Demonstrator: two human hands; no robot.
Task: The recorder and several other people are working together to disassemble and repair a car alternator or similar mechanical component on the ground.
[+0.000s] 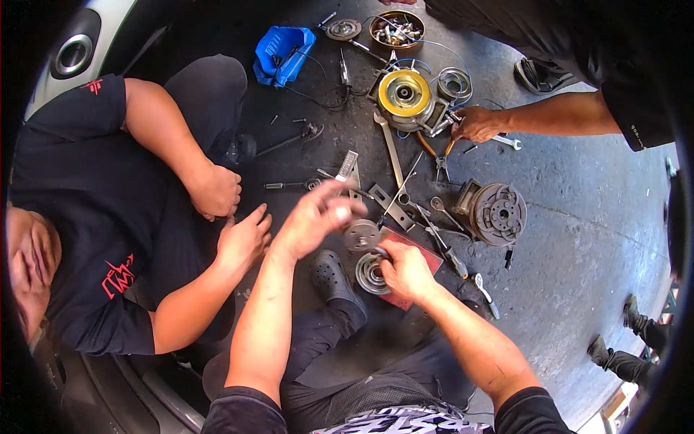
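My left hand (318, 217) hovers above the tools, fingers loosely spread and slightly blurred, with nothing visibly held. A metal disc with holes (361, 235) lies just below and right of it. My right hand (406, 271) grips a short dark object (383, 252) over a silver ringed pulley part (367, 276); the object's far end is hard to make out. Under these parts is a red flat board or mat (429, 260), partly hidden by my hand and forearm.
A co-worker sits left (87, 181); another's hand (473, 123) grips something beside a yellow-ringed assembly (394, 90). A rusty round assembly (499, 213), wrenches (390, 152), a blue tub (278, 58) and a bowl of fittings (397, 29) lie around. A car (61, 79) borders the left.
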